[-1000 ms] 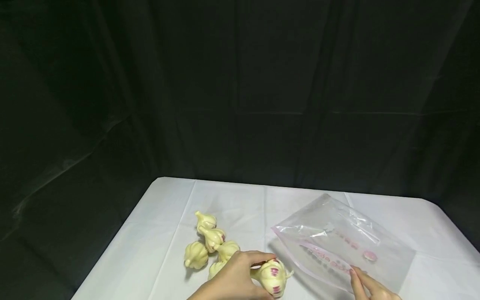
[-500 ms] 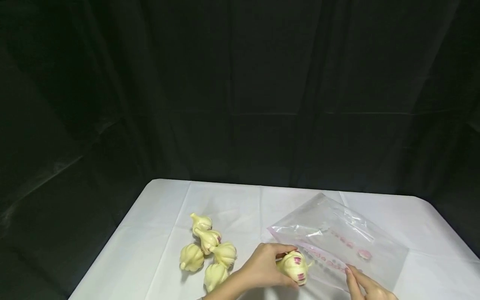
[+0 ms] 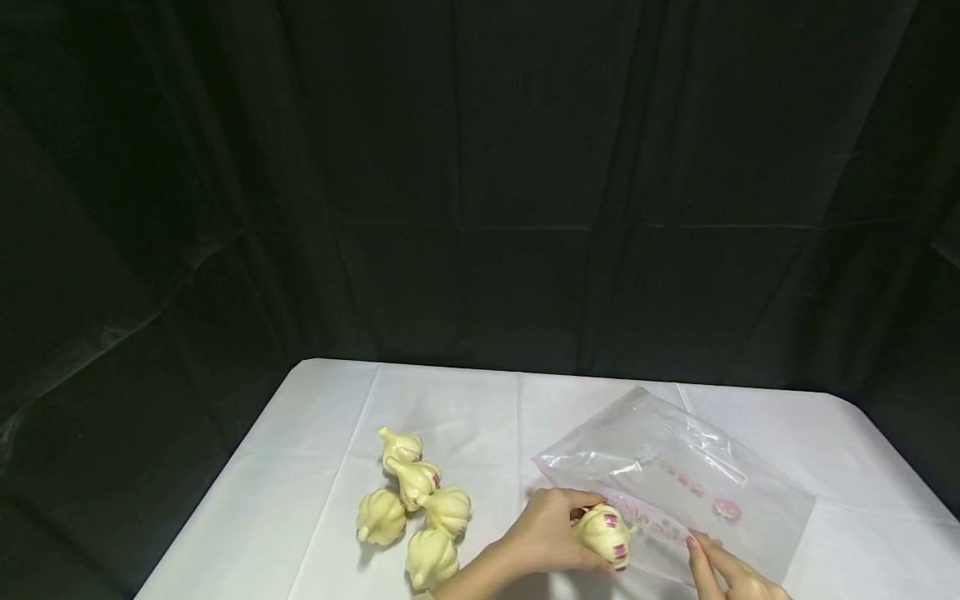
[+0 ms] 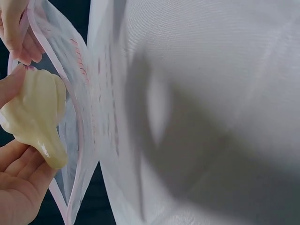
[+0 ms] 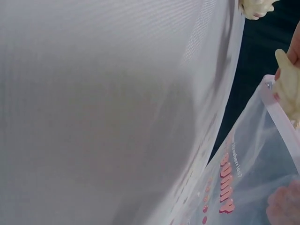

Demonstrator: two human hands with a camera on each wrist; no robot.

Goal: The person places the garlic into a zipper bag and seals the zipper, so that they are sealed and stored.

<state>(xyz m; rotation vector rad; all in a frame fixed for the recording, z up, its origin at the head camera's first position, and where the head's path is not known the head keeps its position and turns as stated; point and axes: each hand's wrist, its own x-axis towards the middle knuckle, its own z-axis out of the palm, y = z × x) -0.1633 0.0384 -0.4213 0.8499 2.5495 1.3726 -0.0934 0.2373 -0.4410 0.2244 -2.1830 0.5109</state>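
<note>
Cream-coloured, with magenta streaks, a garlic bulb (image 3: pixel 602 533) is gripped between the thumb and fingers of the left hand (image 3: pixel 551 533), at the lower centre-right of the head view. In the left wrist view its stem points to the lower right, and the bulb is at the mouth of a clear plastic bag (image 3: pixel 637 429); how far inside it reaches cannot be told. Farther right, at the bottom edge of the head view, the right hand (image 3: pixel 733 573) pinches the bag's pink-edged rim (image 5: pixel 281 117) between thumb and forefinger. The bag spreads up and right from there, printed with a round pink motif (image 3: pixel 727 508) and pink marks too small to read. At the lower right of the right wrist view, chunky pink lettering (image 5: pixel 226 187) runs sideways, its word unclear; beside it a small pale line (image 5: pixel 236 159) seems to end in "berries?". Left of the left hand, five more garlic bulbs (image 3: pixel 381 517) lie loosely clustered on a white tablecloth (image 3: pixel 480 425), one showing a magenta patch. Black cloth (image 3: pixel 480 167) fills the upper frame, creased across the middle.
</note>
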